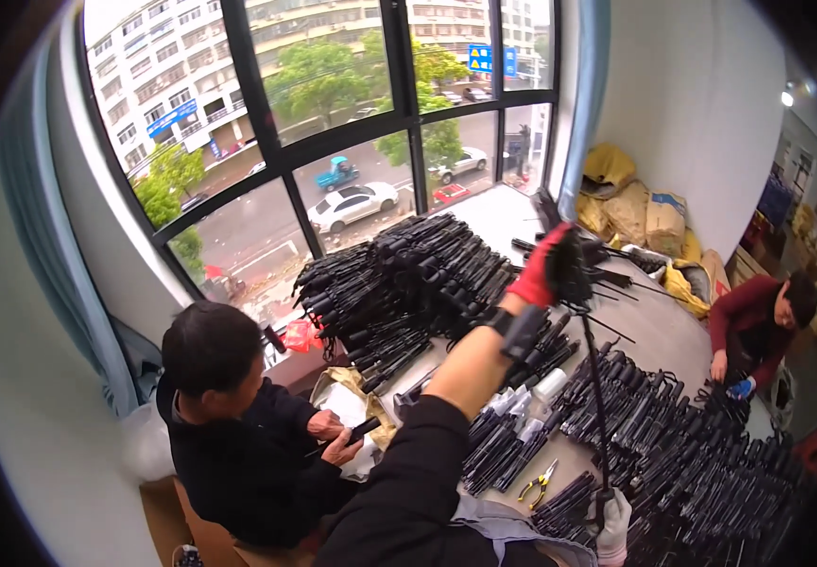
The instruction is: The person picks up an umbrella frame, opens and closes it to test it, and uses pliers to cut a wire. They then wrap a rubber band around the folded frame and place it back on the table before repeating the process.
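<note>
My left hand [552, 268], in a red and black glove, is stretched out over the table with a dark watch-like band at the wrist. It closes around the dark, bunched upper end of a black folding umbrella [596, 397]; the black palm and bunched part blend together. The umbrella's thin shaft runs down to my right hand [611, 531], in a whitish glove, which is closed around its lower end near the front edge. Beside my right hand lie rows of black folded umbrellas [673, 444] and yellow-handled pliers [539, 484].
A large pile of black umbrellas [408, 274] stands by the window. Clear-wrapped ones [503, 439] lie mid-table [659, 326]. At left a co-worker [238, 435] handles a black object; another co-worker [758, 321] bends over the right edge. Yellow sacks [630, 213] are stacked by the wall.
</note>
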`<state>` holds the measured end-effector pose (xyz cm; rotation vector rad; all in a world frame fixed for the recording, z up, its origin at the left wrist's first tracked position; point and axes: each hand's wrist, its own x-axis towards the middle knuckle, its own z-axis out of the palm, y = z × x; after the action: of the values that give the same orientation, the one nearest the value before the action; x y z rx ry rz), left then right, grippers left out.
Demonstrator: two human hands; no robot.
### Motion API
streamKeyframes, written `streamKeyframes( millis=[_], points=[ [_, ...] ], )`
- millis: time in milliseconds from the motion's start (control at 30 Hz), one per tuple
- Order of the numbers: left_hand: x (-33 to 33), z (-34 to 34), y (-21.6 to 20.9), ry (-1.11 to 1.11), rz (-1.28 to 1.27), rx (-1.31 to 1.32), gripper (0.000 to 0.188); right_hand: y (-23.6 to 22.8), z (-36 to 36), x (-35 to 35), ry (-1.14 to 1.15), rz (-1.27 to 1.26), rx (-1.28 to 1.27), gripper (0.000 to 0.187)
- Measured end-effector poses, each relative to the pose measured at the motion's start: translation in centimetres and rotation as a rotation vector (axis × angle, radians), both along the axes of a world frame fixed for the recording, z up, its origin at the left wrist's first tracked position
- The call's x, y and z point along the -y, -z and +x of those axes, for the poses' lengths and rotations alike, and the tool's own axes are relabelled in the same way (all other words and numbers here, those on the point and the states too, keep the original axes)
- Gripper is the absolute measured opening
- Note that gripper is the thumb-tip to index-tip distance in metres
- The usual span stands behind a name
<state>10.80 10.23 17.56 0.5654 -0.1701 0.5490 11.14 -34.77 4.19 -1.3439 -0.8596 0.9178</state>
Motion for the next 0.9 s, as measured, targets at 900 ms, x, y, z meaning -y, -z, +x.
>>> streamKeyframes(
  millis=[900],
  points=[
    [18.6, -1.0, 0.1, -0.345, -0.158, -0.309, 0.037, 1.6, 7.2, -17.2, 0.520, 0.047, 0.711, 0.051]
  ],
)
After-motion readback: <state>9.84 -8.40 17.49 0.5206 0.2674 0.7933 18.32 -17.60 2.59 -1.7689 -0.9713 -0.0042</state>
